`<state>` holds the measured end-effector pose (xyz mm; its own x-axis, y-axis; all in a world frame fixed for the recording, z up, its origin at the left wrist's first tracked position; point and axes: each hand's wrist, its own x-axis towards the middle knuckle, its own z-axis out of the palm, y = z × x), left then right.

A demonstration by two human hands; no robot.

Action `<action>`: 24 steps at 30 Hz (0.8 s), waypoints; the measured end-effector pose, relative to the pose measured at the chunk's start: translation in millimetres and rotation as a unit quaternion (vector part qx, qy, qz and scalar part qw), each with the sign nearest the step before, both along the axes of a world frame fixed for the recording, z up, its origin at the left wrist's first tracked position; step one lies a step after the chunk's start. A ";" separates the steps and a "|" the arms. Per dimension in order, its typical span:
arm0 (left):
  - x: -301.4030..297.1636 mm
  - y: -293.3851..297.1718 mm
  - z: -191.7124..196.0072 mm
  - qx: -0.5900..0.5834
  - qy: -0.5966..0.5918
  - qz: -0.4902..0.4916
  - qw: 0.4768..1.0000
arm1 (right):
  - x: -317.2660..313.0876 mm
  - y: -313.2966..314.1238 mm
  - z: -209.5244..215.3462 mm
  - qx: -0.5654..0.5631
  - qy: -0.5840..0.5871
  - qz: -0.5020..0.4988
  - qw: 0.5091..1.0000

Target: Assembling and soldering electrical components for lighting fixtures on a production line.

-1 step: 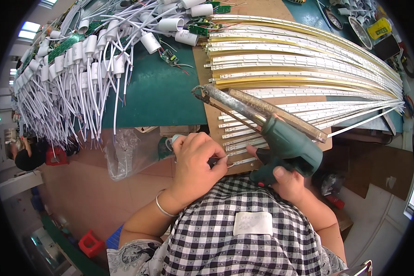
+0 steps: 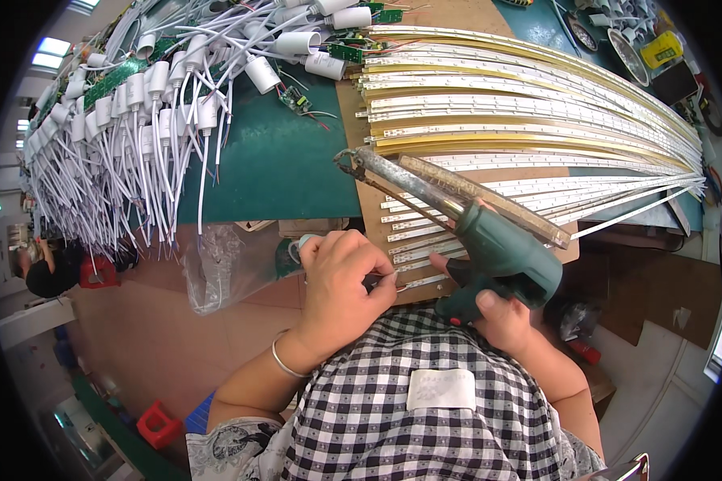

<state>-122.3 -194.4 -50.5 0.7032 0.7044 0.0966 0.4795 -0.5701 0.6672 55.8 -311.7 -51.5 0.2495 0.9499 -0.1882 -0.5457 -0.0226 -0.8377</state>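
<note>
My right hand (image 2: 501, 317) is wrapped round the grip of a green soldering gun (image 2: 509, 252), whose metal barrel points up and left over the LED strips. My left hand (image 2: 341, 276) is closed in a pinch, thumb against forefinger, on a thin wire (image 2: 403, 289) at the end of the nearest LED strip (image 2: 425, 281). Part of that wire is hidden by the fingers. Several more white LED strips (image 2: 473, 98) lie side by side on a brown board (image 2: 353, 104). The soldering gun's tip is apart from the strip ends near my left hand.
White lamp holders with cables and green circuit boards (image 2: 160, 76) are heaped at the left, cables hanging over the edge of the green table (image 2: 285, 180). A clear plastic bag (image 2: 225, 272) hangs below. Red stools (image 2: 159, 425) stand on the floor; another person (image 2: 48, 272) is at far left.
</note>
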 end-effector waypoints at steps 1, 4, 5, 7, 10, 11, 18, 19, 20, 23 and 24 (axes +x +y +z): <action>0.6 0.2 0.4 0.011 0.011 -0.001 1.000 | -0.4 -0.1 -2.0 0.000 -0.004 -0.002 1.000; 3.2 2.0 5.9 0.021 0.040 -0.008 0.999 | -0.9 -0.7 -1.7 -0.008 -0.008 -0.001 1.000; 4.2 2.8 7.5 0.022 0.049 -0.012 0.999 | -0.9 -0.8 -1.2 -0.012 -0.008 0.000 1.000; 4.4 3.9 9.0 0.025 0.061 -0.018 0.998 | -1.7 0.1 -4.3 0.008 -0.035 -0.009 0.999; 4.7 4.4 10.4 0.027 0.070 -0.022 0.997 | -1.1 -2.4 0.6 -0.018 -0.010 -0.022 1.000; 5.1 4.7 10.7 0.027 0.072 -0.023 0.997 | 1.2 -6.4 4.5 -0.023 -0.005 -0.020 1.000; 4.7 4.6 10.2 0.022 0.062 -0.012 0.998 | 47.8 -101.6 -0.9 -0.065 -0.230 0.056 0.969; 4.7 5.0 11.1 0.021 0.063 -0.014 0.998 | 51.2 -108.9 -0.3 -0.067 -0.287 0.076 0.953; 5.0 5.0 11.7 0.020 0.064 -0.016 0.998 | 52.9 -113.4 0.0 -0.077 -0.322 0.094 0.939; 4.5 6.6 11.7 0.018 0.059 -0.020 0.998 | 51.5 -127.7 -3.1 -0.115 -0.423 0.116 0.891; 5.0 6.9 12.1 0.019 0.059 -0.022 0.998 | 49.6 -129.3 -5.3 -0.121 -0.449 0.106 0.879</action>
<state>-117.3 -187.5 -38.4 0.7407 0.6708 0.0373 0.5277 -0.6152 0.5857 105.4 -441.0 -56.8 0.2233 0.9522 -0.2085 0.3702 -0.2807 -0.8855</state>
